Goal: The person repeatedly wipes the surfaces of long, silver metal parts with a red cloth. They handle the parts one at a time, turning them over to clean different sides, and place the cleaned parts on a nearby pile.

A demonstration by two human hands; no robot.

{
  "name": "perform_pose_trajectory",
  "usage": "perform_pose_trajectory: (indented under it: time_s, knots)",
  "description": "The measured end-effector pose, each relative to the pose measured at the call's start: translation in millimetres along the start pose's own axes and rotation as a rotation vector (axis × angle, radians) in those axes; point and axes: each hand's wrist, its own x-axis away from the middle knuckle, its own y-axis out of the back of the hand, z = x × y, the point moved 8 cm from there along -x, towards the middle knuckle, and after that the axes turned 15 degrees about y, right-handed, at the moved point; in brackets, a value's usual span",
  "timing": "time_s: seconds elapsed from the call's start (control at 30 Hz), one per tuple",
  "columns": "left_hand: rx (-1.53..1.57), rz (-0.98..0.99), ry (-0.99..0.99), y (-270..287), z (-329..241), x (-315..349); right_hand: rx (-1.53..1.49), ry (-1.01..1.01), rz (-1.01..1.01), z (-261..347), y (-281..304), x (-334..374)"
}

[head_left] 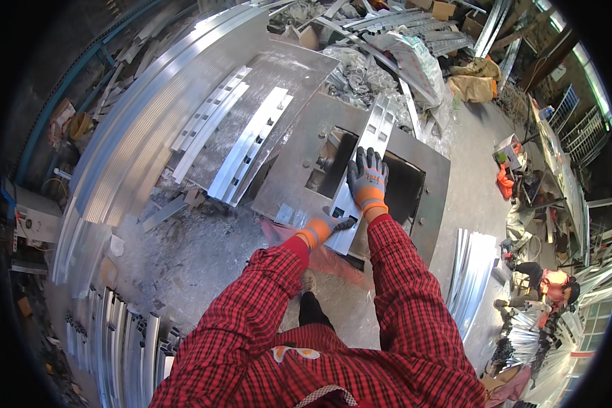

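Clasping a bar (345,196) near notched strips (251,147) and plastic (362,80), left hand (325,228) shares it with flat right hand (369,178).

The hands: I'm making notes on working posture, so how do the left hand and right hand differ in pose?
The left hand is on the nearer part of the strip; the right hand is farther up it. The left hand's fingers point rightward across the strip, while the right hand's point away from the body. Both wear grey-and-orange gloves.
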Motion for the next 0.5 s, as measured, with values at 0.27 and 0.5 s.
perform_pose_trajectory:
  time_s: [0.27,0.5]
  knots:
    - [0.107,0.114,-0.169,-13.0,75.6,48.7,-0.090,0.013,-0.074,51.5,9.9,70.3]
    - [0.194,0.237,-0.008,-22.3,210.0,146.7,-0.206,0.027,-0.063,146.4,5.8,197.2]
